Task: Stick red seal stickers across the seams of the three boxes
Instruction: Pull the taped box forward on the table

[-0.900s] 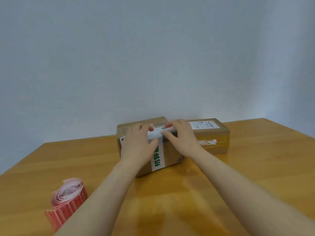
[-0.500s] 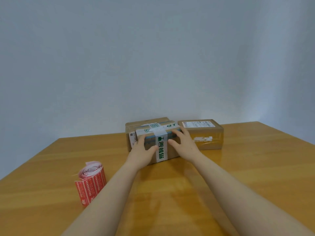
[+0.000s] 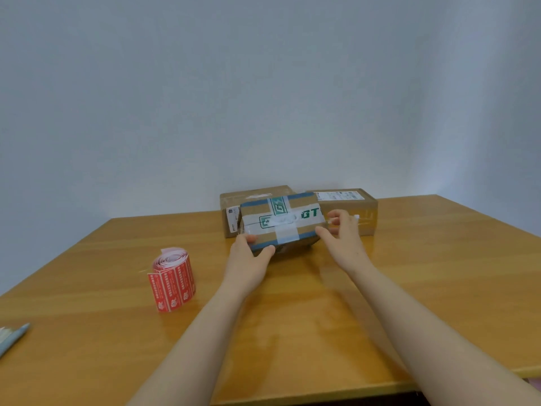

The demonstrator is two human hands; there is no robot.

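The taped box (image 3: 281, 221) is held just above the far middle of the table (image 3: 439, 259). Its long axis is laid left to right, parallel to the table's far edge. Its broad top face, crossed by white tape with green print, is tipped toward the viewer, so that the near long edge is seen lowest.

The left hand (image 3: 248, 262) is clamped on the near left corner of the box. Its thumb is laid on the top face and a finger is pressed against the near side, with the forearm stretched forward over the table's middle. The right hand (image 3: 344, 240) is set at the box's right end, with its thumb laid against the near right corner and its fingers curled round that end. The wrist is raised and the forearm reaches in from the table's near right.

Two plain boxes are stood at the table's far edge, one behind on the left (image 3: 251, 194) and one behind on the right (image 3: 348, 206). A roll of red seal stickers (image 3: 172, 279) is stood upright on the table's left part. A pen (image 3: 13, 338) is laid at the table's near left edge.
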